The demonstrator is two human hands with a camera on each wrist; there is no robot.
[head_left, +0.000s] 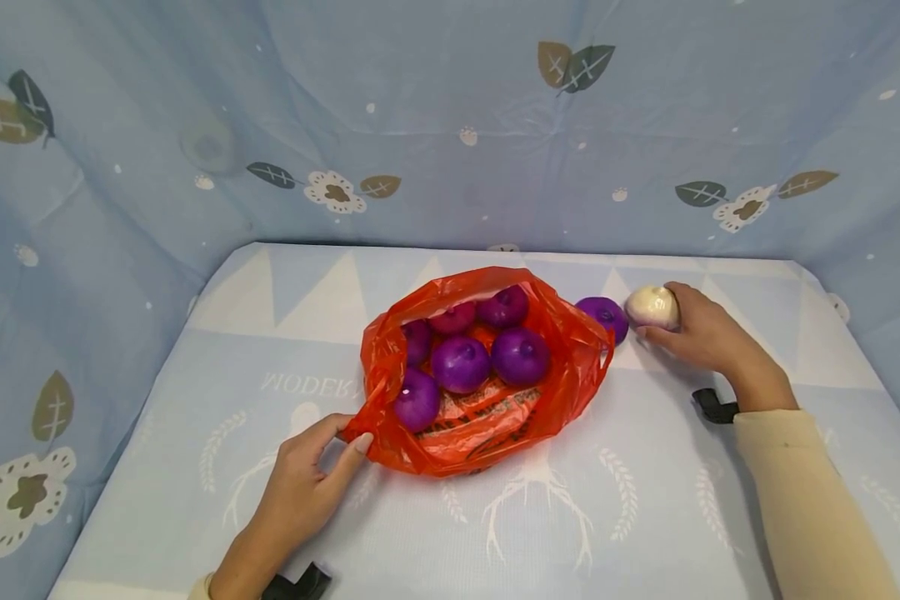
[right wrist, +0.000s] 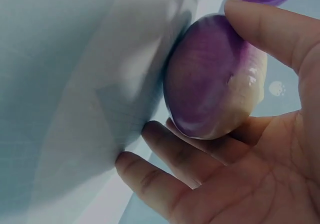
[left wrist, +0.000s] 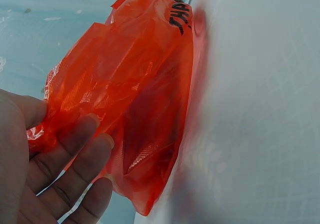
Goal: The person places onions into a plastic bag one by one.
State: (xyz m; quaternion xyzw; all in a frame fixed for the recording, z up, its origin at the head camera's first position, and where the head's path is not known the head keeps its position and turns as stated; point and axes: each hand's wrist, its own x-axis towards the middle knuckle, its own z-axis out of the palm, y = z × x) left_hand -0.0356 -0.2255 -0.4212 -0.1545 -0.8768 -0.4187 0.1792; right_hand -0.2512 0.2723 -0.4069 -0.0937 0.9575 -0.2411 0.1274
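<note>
A red plastic bag (head_left: 495, 417) lies with its mouth spread wide, and several purple onions (head_left: 461, 364) sit inside it. At the bag's near left edge my left hand (head_left: 307, 475) pinches the rim between thumb and fingers; the left wrist view shows the thin red film (left wrist: 125, 84) bunched by that hand (left wrist: 55, 169). Off to the right, my right hand (head_left: 701, 333) grips a white-and-purple onion (head_left: 653, 307), thumb on one side and fingers round the other. In the right wrist view this onion (right wrist: 215, 79) is close over the table surface.
Another purple onion (head_left: 604, 317) lies outside the bag, between its right edge and the gripped onion. The table (head_left: 555, 533) has a pale blue and white printed cover. Behind and beside it hangs a blue patterned cloth (head_left: 450, 100).
</note>
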